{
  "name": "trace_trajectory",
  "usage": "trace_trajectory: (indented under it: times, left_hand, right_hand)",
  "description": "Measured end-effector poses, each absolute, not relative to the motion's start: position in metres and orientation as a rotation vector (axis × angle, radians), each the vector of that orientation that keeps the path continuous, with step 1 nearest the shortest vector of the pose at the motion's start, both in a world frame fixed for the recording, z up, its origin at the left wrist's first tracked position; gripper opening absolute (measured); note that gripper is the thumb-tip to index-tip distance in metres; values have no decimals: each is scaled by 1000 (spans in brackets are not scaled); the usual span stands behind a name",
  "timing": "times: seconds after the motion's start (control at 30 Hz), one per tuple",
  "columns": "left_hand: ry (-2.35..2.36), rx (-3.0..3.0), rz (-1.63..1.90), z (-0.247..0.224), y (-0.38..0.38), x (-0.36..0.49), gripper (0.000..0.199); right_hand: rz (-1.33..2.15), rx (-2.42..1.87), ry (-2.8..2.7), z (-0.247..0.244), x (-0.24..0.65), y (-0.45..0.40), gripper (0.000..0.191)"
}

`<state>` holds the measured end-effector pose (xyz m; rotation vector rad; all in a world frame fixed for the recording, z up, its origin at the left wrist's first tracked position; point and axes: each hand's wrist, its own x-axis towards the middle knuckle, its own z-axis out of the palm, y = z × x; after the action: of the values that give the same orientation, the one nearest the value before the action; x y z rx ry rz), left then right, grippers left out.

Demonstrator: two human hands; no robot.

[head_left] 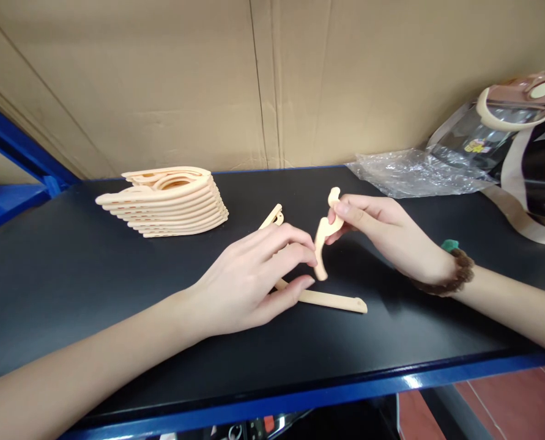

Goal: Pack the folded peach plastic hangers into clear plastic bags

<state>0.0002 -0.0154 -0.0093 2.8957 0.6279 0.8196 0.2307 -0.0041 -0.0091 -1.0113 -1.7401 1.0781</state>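
Observation:
My right hand (373,223) pinches a small curved cream plastic piece (320,244) by its upper part, held above the black tabletop. My left hand (263,269) reaches from the left with its fingers bent and spread, the fingertips beside the lower end of that piece; contact is unclear. Under the left hand lie cream plastic parts, partly hidden: a long straight arm (334,300) points right, and a narrow end (271,217) shows above the knuckles. To the left sits a neat stack of cream folded hangers (175,205).
Crinkled clear plastic film (414,173) lies at the back right, beside a transparent bottle (496,128) with a strap. Cardboard (162,85) stands behind the table. A blue frame (300,397) edges the front.

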Motion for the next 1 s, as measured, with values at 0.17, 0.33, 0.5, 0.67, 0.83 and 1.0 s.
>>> trace_trajectory:
  times: [0.17,0.33,0.5,0.67,0.83,1.0]
  left_hand:
    - [586,2989,641,-15,-10,-1,29]
    - [569,3032,546,-16,-6,-1,19]
    - [569,3063,535,-14,-5,-1,13]
    - [671,3094,509,-16,-2,-3,21]
    - [743,3081,532,-18,1,-4,28]
    - [649,2987,525,-18,-2,1,10]
  right_hand:
    - [1217,-1008,-1602,-14,231,2,30]
    - [1143,-1102,-1645,-17,233,2,29]
    - [1081,-1167,-1675,-15,234,2,27]
    - [1203,-1113,-1631,-16,236,1,23]
    - [1284,-1053,-1707,-17,235,0,24]
    - [1111,-1109,-1835,-18,234,-2,26]
